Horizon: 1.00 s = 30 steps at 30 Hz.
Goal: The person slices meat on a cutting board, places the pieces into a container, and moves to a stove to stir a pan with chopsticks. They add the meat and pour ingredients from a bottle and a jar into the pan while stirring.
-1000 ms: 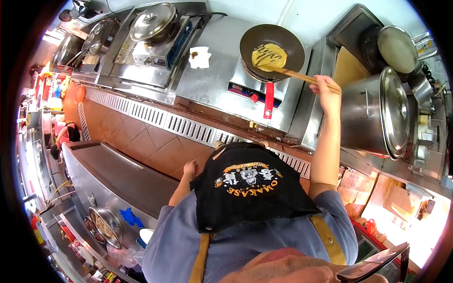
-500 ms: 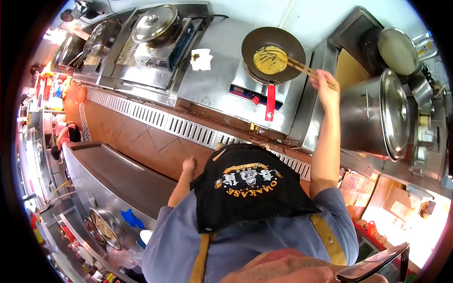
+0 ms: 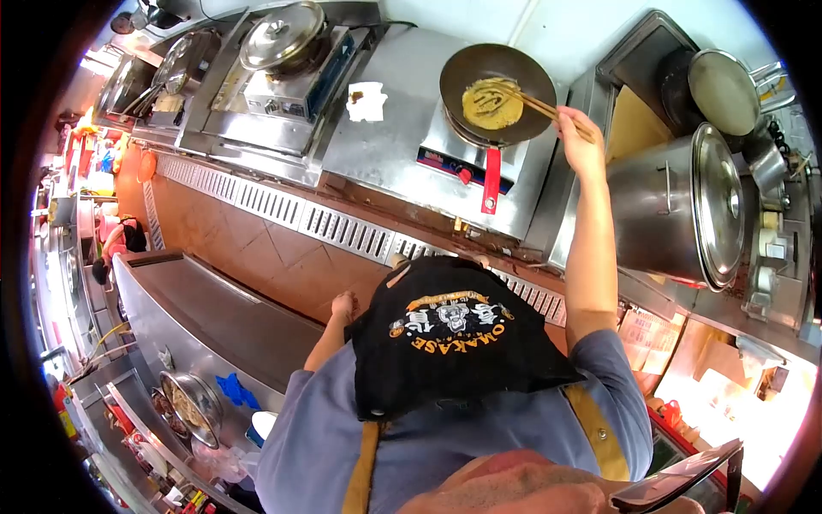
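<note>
In the head view my right hand (image 3: 582, 146) is closed round wooden chopsticks (image 3: 539, 106). Their tips reach into a dark frying pan (image 3: 536, 75) and touch the yellow egg (image 3: 491, 113) spread on its bottom. The pan rests on a portable burner (image 3: 467, 165), its red handle (image 3: 491, 182) pointing toward me. Low beside my black apron (image 3: 454, 351) hangs my left hand (image 3: 344, 305), away from the counter; its fingers look curled but are too small to read.
A lidded pot (image 3: 282, 38) stands on another stove at the left. At the right is a large steel stockpot (image 3: 659, 214). A white crumpled paper (image 3: 366, 101) lies on the counter. Behind the floor drain (image 3: 342, 234) is a steel worktable (image 3: 205, 317).
My right hand has moved slightly left and up, and the chopstick tips have shifted up across the egg. The egg looks a little more spread. My left hand has barely moved.
</note>
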### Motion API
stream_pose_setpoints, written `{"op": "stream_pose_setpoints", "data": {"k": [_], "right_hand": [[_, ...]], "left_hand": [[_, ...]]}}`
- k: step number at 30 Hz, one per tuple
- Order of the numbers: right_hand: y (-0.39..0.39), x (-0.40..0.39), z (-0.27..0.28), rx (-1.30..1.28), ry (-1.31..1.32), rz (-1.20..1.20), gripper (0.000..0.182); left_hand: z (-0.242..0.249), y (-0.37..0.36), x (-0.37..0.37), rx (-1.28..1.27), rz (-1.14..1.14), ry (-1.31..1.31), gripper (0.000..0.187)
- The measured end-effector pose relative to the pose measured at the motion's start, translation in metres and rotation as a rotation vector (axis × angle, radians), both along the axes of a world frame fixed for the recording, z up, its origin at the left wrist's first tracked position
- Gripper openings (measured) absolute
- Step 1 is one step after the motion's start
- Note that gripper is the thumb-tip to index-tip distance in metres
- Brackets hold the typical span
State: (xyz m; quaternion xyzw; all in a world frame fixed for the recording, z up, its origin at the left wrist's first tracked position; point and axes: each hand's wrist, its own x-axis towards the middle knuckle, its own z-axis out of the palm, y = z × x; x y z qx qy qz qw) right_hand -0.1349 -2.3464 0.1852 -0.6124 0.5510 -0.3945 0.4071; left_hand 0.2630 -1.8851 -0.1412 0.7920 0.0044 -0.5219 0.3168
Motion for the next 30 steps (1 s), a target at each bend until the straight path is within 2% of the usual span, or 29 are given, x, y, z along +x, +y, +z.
{"op": "stream_pose_setpoints", "data": {"k": [1, 2, 4, 6, 7, 8, 10, 11, 12, 14, 15, 16, 18, 19, 20, 21, 24, 26, 27, 30], "right_hand": [[0.002, -0.006, 0.01, 0.01, 0.137, -0.008, 0.026], [0.006, -0.009, 0.018, 0.028, 0.278, -0.015, 0.027], [0.011, 0.0, 0.02, 0.101, 0.225, 0.022, 0.026], [0.001, 0.012, 0.007, 0.056, 0.034, 0.064, 0.026], [-0.007, 0.011, 0.002, -0.07, 0.133, 0.014, 0.027], [-0.007, 0.003, 0.0, -0.078, 0.129, 0.013, 0.027], [0.007, 0.002, 0.021, 0.009, 0.299, 0.055, 0.026], [0.016, 0.009, 0.027, 0.072, 0.153, 0.123, 0.026], [0.013, 0.01, 0.018, 0.084, 0.153, 0.114, 0.026], [-0.009, 0.013, -0.003, -0.037, 0.13, 0.058, 0.025], [-0.012, 0.008, -0.005, -0.212, 0.338, -0.005, 0.025], [-0.005, 0.01, 0.007, -0.221, 0.331, -0.009, 0.025], [0.016, 0.004, 0.031, 0.021, 0.375, 0.067, 0.025], [0.023, 0.008, 0.032, 0.063, 0.169, 0.139, 0.025], [0.025, 0.011, 0.037, 0.072, 0.147, 0.16, 0.026], [0.014, 0.006, 0.019, 0.025, 0.145, 0.092, 0.026], [0.016, -0.01, 0.02, -0.139, 0.263, -0.051, 0.027], [0.035, -0.021, 0.026, 0.075, 0.263, -0.05, 0.027], [0.042, -0.018, 0.026, 0.126, 0.126, -0.012, 0.027], [0.027, -0.02, 0.013, 0.051, 0.033, -0.073, 0.025]], "left_hand": [[-0.004, -0.005, 0.005, -0.056, -0.147, -0.033, 0.016], [-0.009, -0.008, 0.007, -0.062, -0.138, -0.036, 0.016], [0.008, -0.017, 0.003, -0.009, 0.113, 0.111, 0.016], [0.024, -0.021, -0.001, -0.016, 0.05, 0.115, 0.016], [0.027, -0.024, -0.002, -0.015, 0.108, 0.108, 0.015], [0.03, -0.031, -0.001, -0.022, 0.172, 0.099, 0.015], [0.036, -0.04, 0.0, -0.032, 0.161, 0.06, 0.016], [0.038, -0.037, -0.001, -0.018, 0.133, 0.025, 0.017], [0.038, -0.033, 0.0, -0.007, 0.123, 0.026, 0.017], [0.036, -0.032, 0.002, 0.0, 0.079, 0.065, 0.02], [0.032, -0.026, 0.003, 0.0, 0.074, 0.061, 0.02], [0.027, -0.024, 0.003, 0.003, 0.115, 0.069, 0.02], [0.022, -0.028, 0.005, 0.004, 0.16, 0.081, 0.021], [0.023, -0.026, 0.005, 0.006, 0.126, 0.078, 0.02], [0.024, -0.019, 0.004, 0.015, 0.087, 0.077, 0.02], [0.007, -0.003, 0.01, -0.091, -0.279, -0.12, 0.019], [-0.006, -0.006, 0.026, -0.106, -0.262, -0.091, 0.019], [-0.012, -0.002, 0.026, -0.102, -0.227, -0.045, 0.02], [-0.013, -0.001, 0.025, -0.096, -0.214, -0.02, 0.02], [-0.005, 0.016, 0.028, -0.04, -0.249, -0.036, 0.021]]}}
